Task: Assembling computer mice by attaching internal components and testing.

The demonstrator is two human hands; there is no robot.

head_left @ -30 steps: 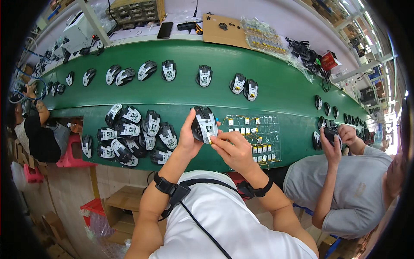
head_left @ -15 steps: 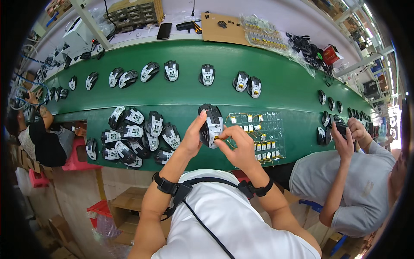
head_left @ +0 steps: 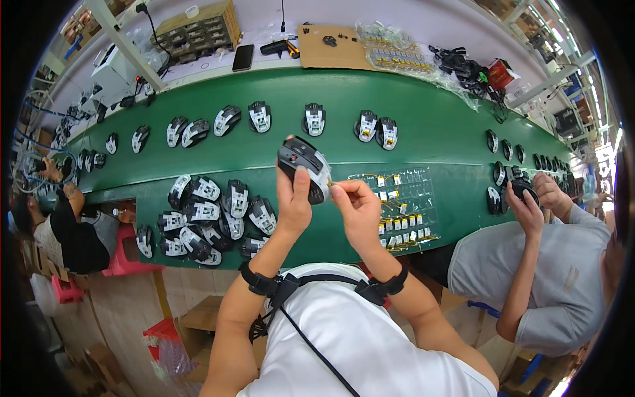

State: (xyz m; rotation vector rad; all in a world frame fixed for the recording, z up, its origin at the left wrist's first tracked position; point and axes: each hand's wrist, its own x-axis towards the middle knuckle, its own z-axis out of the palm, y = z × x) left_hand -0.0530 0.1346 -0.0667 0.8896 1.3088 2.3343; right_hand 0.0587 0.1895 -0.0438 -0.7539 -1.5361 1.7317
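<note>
Head view shows our left hand (head_left: 294, 202) closed around a black computer mouse (head_left: 304, 167) raised above the green tabletop (head_left: 430, 126), our right hand (head_left: 354, 205) pinching a small part at its edge; we judge it light, rigid, best gripped by its sides.

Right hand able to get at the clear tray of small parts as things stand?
Probably yes. The right hand hovers at the clear tray's left edge, nothing between them, though its fingertips pinch a small part against the mouse held by the left hand.
</note>
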